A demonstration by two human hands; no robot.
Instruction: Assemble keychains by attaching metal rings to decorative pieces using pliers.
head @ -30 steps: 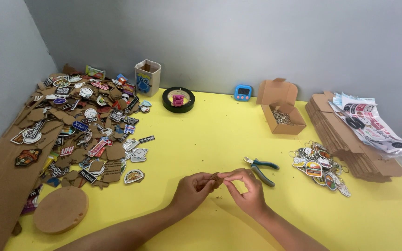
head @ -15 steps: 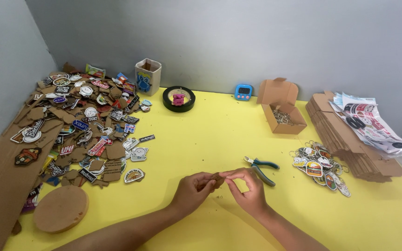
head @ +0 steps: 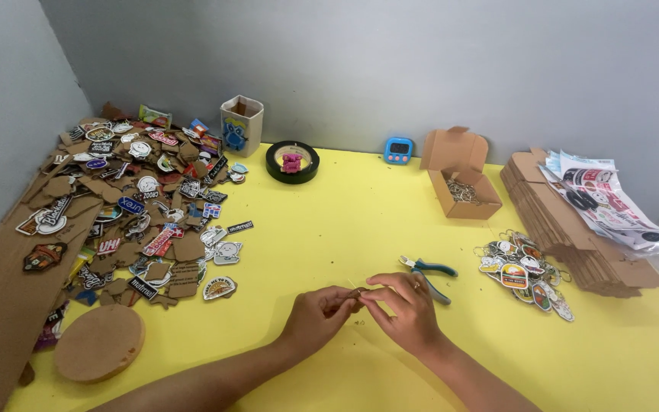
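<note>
Hands pinching a small piece over the yellow table

Left hand (head: pixel 316 314) and right hand (head: pixel 402 309) meet fingertip to fingertip, both pinched narrow on one small brown piece (head: pixel 358 292) held between them, just above the yellow table (head: pixel 329 221). Piece too tiny to tell its shape; a thin light sliver sticks up from the pinch, possibly a wire ring, cannot tell. Left thumb and forefinger clamp it from the left, right fingers (head: pixel 379 294) curl over it from the right, other fingers tucked.

Step, as a judgement: fine fitting work on the pinched piece, mid-way, both hands busy, nothing set down yet. Next move likely calls for a steady two-handed pinch and small twisting force, with little room to regrip without dropping the piece.

Around the fingers:
- Pliers (head: pixel 427 273) with blue-green handles lie just right of the right fingertips, near but not touched.
- Pile of finished badges with rings (head: pixel 524 268) further right of the pliers.
- Open cardboard box (head: pixel 461 183) of small metal rings beyond the fingers, up and to the right, well apart.
- Stack of flat cardboard (head: pixel 566 229) with printed sheets (head: pixel 604 200) on top at far right.
- Big heap of cutout stickers and brown backings (head: pixel 135 202) well left of the left fingers.
- Round wooden disc (head: pixel 101 342) left of the left forearm.
- Black tape roll (head: pixel 292 162), small blue timer (head: pixel 398 149) and paper cup (head: pixel 241 125) far beyond the fingers near the wall.
</note>
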